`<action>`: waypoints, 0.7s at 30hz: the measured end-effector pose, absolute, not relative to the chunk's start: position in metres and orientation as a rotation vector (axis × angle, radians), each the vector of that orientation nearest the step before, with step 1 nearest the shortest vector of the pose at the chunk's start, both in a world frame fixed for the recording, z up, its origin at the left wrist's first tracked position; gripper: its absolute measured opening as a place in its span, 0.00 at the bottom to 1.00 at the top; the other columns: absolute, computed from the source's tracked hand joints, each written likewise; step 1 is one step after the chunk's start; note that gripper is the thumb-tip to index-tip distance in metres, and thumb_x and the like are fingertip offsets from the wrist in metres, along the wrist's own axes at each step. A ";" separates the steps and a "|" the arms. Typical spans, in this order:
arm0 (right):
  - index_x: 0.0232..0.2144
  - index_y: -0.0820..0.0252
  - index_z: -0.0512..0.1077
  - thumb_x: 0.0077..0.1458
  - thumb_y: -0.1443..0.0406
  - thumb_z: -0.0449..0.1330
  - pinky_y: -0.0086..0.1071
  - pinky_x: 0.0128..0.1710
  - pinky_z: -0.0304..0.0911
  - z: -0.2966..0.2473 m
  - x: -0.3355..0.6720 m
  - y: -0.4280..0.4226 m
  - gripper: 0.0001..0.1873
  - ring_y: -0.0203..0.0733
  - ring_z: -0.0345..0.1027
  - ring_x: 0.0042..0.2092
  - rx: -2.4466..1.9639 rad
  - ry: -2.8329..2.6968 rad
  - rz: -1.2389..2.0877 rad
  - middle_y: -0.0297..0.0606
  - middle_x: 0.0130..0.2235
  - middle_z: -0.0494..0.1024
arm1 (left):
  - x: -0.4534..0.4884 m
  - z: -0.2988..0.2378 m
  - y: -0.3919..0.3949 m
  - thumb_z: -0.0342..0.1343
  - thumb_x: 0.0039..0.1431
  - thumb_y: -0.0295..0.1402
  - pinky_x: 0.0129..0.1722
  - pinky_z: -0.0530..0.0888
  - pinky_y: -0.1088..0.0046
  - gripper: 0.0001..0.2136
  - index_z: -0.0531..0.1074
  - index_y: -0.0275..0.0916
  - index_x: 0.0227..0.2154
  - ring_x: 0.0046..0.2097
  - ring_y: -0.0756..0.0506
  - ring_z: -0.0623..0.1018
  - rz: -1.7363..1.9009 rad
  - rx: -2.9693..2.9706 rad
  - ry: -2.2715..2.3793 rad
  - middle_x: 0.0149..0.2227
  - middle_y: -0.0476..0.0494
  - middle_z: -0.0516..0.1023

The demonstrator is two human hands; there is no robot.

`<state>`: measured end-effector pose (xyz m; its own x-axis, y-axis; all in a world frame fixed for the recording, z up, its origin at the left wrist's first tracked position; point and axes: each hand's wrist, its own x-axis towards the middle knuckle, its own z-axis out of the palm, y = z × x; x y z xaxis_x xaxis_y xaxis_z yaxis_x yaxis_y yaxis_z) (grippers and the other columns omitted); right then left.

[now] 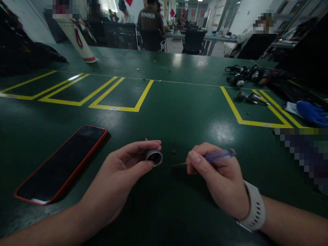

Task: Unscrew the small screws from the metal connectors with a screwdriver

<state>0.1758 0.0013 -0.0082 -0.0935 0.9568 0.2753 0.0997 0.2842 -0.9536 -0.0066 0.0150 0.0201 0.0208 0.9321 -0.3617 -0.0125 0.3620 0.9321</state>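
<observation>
Between the thumb and fingers of my left hand (125,167) is a small hollow metal part (155,158), its round opening turned toward the right. A thin tip shows behind those fingers. My right hand (217,174) is closed around a screwdriver (220,155) with a clear purple handle. Its slim shaft points left toward the metal part, and its tip is apart from it. On the green table (164,212), a tiny dark ring or nut (173,151) lies between the two hands, touched by neither.
A phone in an orange case (64,164) lies left of my left hand. Metal parts (252,97) and dark cylindrical pieces (241,80) lie at the back right, near a blue glove (312,112). A tall white container (77,37) stands back left. People sit beyond the table.
</observation>
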 end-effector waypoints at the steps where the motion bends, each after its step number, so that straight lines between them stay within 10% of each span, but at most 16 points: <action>1: 0.23 0.60 0.66 0.59 0.63 0.53 0.28 0.25 0.58 -0.008 0.176 0.000 0.12 0.33 0.62 0.26 -0.972 -1.442 1.006 0.31 0.23 0.68 | -0.007 0.020 0.015 0.61 0.46 0.25 0.42 0.74 0.76 0.12 0.77 0.41 0.36 0.42 0.47 0.78 0.931 0.927 1.342 0.42 0.47 0.80; 21: 0.24 0.64 0.67 0.57 0.66 0.54 0.28 0.26 0.57 -0.007 0.175 -0.001 0.11 0.31 0.61 0.25 -0.902 -1.720 1.039 0.32 0.22 0.67 | -0.006 0.015 0.014 0.62 0.44 0.27 0.43 0.73 0.74 0.12 0.77 0.41 0.35 0.44 0.46 0.77 0.934 1.010 1.344 0.42 0.47 0.80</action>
